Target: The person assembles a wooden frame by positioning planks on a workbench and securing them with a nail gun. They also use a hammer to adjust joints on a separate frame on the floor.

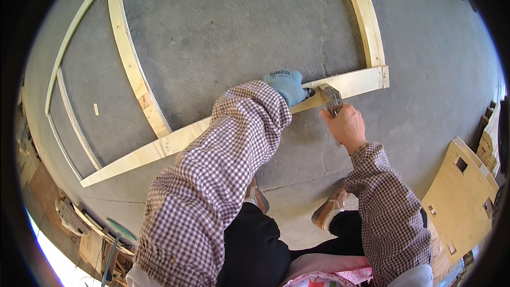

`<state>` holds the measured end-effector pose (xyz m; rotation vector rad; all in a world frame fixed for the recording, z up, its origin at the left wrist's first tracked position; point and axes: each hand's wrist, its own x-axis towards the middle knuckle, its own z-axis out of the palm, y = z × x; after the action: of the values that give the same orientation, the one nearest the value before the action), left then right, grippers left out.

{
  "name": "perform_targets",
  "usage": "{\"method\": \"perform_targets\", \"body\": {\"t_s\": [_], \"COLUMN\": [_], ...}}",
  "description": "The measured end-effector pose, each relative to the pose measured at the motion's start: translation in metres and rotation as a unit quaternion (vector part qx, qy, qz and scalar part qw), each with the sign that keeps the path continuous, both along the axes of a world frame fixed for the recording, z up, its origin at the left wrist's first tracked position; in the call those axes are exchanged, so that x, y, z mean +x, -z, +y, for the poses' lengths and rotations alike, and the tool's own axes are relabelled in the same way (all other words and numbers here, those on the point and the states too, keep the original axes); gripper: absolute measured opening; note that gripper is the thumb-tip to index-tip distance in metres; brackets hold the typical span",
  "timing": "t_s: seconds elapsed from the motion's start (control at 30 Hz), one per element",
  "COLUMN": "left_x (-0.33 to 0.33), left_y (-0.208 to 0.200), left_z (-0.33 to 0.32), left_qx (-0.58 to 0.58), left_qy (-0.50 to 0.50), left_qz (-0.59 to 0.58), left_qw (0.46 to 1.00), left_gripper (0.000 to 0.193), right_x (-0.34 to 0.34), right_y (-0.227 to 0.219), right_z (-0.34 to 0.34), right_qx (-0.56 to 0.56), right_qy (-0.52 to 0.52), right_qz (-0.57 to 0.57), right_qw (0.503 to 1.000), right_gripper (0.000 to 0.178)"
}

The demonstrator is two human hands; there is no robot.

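Note:
A blue glove with dark fingertips covers my left hand (287, 87), which is closed over the near wooden plank (353, 82) of a large frame. Its fingers are partly hidden by the glove's bulk and the sleeve. My bare right hand (348, 126) is wrapped round a boxy silver metal hand tool (331, 98); its exact kind is unclear. The tool's head lies over the plank's near edge, just right of the glove; whether it touches the wood I cannot tell. The plank runs from lower left to right, and part of it is hidden under my left arm.
The pale wooden frame lies on a grey concrete floor (228, 26), with a right crosspiece (365, 16) and a left crosspiece (127, 53). My shoes stand close behind the plank. A plywood panel with cutouts (459, 196) is at the right; wood scraps and a hose (110, 258) are lower left.

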<state>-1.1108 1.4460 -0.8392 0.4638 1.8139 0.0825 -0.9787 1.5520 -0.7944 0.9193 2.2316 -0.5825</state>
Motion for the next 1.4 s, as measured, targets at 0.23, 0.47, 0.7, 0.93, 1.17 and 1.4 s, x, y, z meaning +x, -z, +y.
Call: {"method": "perform_targets", "body": {"t_s": [0.23,0.47,0.7,0.93,1.17,1.4], "left_x": [0.002,0.005,0.007,0.067,0.147,0.177], "left_y": [0.014,0.012,0.007,-0.052,0.0,0.024], "left_z": [0.001,-0.005,-0.008,-0.07,-0.009,0.015], "left_qx": [-0.001,0.035,0.061,0.192,0.245,0.413], "left_qy": [0.015,-0.025,-0.022,-0.002,-0.407,-0.303], "left_qz": [0.015,0.024,0.033,-0.083,-0.422,-0.24], "left_qw": [1.0,0.999,0.997,0.978,0.772,0.825], "left_gripper": [0.052,0.047,0.046,0.076,0.06,0.037], "right_x": [-0.001,-0.008,-0.006,0.004,-0.006,-0.005], "right_y": [0.008,0.002,0.006,0.013,0.006,0.008], "right_z": [-0.001,-0.008,-0.007,-0.002,-0.01,-0.005], "right_qx": [0.005,0.03,0.031,0.047,0.054,0.051], "right_qy": [0.033,0.07,0.054,0.06,0.069,0.053], "right_qz": [-0.017,-0.041,-0.014,-0.009,-0.01,0.007], "right_qw": [0.999,0.996,0.998,0.997,0.996,0.997], "right_gripper": [0.041,0.041,0.038,0.037,0.038,0.034]}}
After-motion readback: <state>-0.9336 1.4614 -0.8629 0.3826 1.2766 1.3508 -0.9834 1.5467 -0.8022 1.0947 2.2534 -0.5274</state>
